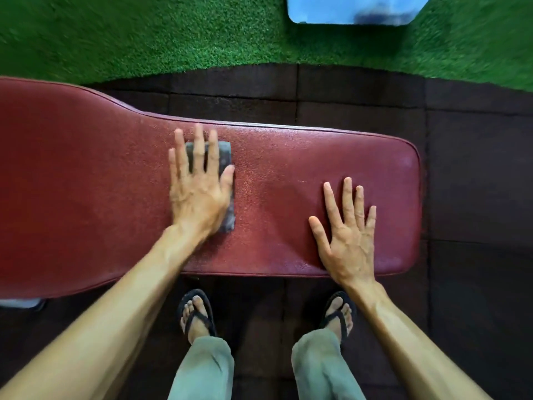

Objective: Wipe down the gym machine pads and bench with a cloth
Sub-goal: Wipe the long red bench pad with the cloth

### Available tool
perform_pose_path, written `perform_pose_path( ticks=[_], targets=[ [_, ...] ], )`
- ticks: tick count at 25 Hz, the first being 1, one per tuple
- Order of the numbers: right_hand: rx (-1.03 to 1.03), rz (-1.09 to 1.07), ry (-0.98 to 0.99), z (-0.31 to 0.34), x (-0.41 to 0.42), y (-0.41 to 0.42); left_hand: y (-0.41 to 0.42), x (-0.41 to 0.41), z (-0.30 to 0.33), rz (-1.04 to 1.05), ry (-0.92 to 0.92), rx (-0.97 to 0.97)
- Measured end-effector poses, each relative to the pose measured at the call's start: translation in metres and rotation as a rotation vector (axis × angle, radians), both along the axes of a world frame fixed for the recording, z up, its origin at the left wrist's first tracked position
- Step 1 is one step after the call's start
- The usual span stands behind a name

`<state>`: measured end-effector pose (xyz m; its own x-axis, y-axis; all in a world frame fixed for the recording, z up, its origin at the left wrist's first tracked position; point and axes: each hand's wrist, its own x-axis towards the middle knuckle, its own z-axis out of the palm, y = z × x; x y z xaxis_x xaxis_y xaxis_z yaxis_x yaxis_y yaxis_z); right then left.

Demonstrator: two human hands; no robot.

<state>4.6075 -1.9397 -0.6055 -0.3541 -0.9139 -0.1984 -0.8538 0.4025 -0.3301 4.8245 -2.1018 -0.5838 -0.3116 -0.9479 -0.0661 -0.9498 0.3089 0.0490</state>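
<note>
A long dark-red padded bench (86,183) runs across the view from left to right. My left hand (199,183) lies flat on a folded grey cloth (226,157) at the middle of the bench, fingers spread, pressing it onto the pad. Most of the cloth is hidden under the palm. My right hand (347,235) rests flat on the pad near the bench's right end, fingers apart, with nothing in it.
Dark rubber floor tiles (476,183) surround the bench. Green artificial turf (144,33) lies beyond it, with a light-blue object (354,8) at the top edge. My feet in black flip-flops (197,313) stand close to the bench's near side.
</note>
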Motion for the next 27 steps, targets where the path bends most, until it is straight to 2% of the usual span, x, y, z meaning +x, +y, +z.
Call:
perform_pose_path(
  ticks=[3,5,9,13,16,20,24,27],
  targets=[
    [0.013,0.004,0.020,-0.003,-0.007,0.002,0.011,-0.079,-0.008,-0.080,0.107,0.030],
    [0.011,0.011,0.020,-0.006,-0.014,0.006,0.041,-0.102,-0.012,-0.162,0.125,0.061],
    [-0.030,0.023,-0.130,-0.002,-0.027,0.011,0.089,-0.105,-0.004,-0.250,0.148,0.156],
    [-0.184,-0.167,-0.338,0.025,0.001,-0.002,0.051,-0.065,0.005,-0.155,0.135,0.072],
    [-0.170,-0.166,-0.259,0.030,0.055,-0.029,0.025,-0.027,-0.003,-0.044,0.073,0.035],
    [-0.052,-0.225,-0.076,0.014,0.090,-0.044,0.028,-0.027,-0.010,-0.071,0.021,0.016],
    [-0.033,-0.145,-0.001,0.009,0.044,0.014,0.028,-0.027,-0.007,-0.048,0.024,0.026],
    [-0.005,-0.416,-0.011,0.002,-0.004,-0.024,0.027,-0.029,-0.008,-0.042,0.007,0.016]
  ],
)
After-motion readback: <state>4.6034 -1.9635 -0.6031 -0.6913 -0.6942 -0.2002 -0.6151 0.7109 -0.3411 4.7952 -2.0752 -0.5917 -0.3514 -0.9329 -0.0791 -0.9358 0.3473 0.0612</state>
